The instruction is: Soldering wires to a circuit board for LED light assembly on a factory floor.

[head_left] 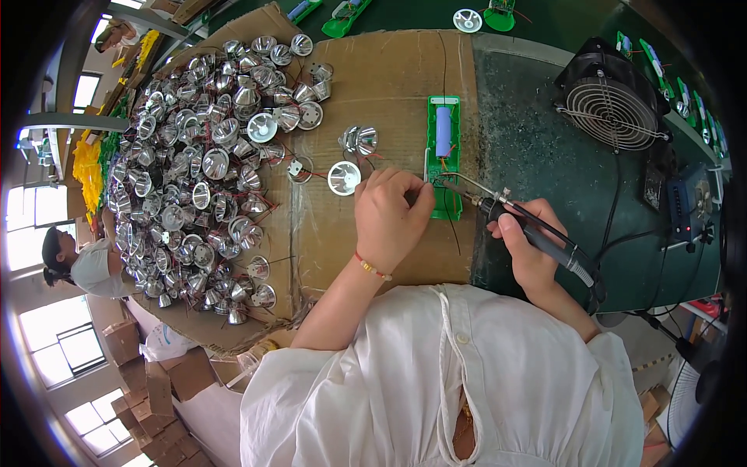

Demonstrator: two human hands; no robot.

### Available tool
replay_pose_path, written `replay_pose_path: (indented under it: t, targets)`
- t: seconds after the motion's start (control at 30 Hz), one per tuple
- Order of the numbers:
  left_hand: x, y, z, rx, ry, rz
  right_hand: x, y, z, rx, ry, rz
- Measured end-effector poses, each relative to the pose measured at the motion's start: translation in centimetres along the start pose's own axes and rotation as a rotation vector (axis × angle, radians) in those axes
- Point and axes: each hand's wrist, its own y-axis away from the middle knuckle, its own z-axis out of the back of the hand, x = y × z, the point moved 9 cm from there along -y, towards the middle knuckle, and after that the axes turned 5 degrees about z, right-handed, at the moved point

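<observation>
Green bench (545,156) bears cardboard sheet (389,78), fan (611,109)

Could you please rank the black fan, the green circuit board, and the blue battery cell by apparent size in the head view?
1. black fan
2. green circuit board
3. blue battery cell
</observation>
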Motion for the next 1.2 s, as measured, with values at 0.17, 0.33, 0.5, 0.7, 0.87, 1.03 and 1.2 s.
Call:
replay_pose_path:
  t: [0.17,0.33,0.5,0.7,0.87,1.03,1.2]
  targets:
    - [0.1,0.0,-0.1,0.012,0.011,0.004,-0.1,0.2,0.5,-0.033,-0.062,0.020]
    - [0.1,-0.1,-0.1,0.021,0.012,0.009,-0.1,0.3,0.6,-0.034,-0.058,0.030]
    - [0.1,-0.1,0.0,0.019,0.021,0.006,0.0,0.3,0.9,-0.042,-0.045,0.028]
    - [-0.4,-0.1,0.1,0.004,-0.007,-0.047,-0.1,0.5,1.2,-0.055,-0.064,0.023]
    - [-0.2,0.1,0.4,0.059,0.105,0.039,0.0,0.7,1.5,-0.060,-0.070,0.023]
    - [-0.5,0.3,1.6,0.047,0.298,0.008,-0.2,0.9,1.9,-0.051,-0.065,0.008]
    - [-1.4,0.0,-0.5,0.134,0.011,-0.110,0.5,0.8,1.6,-0.031,-0.040,0.049]
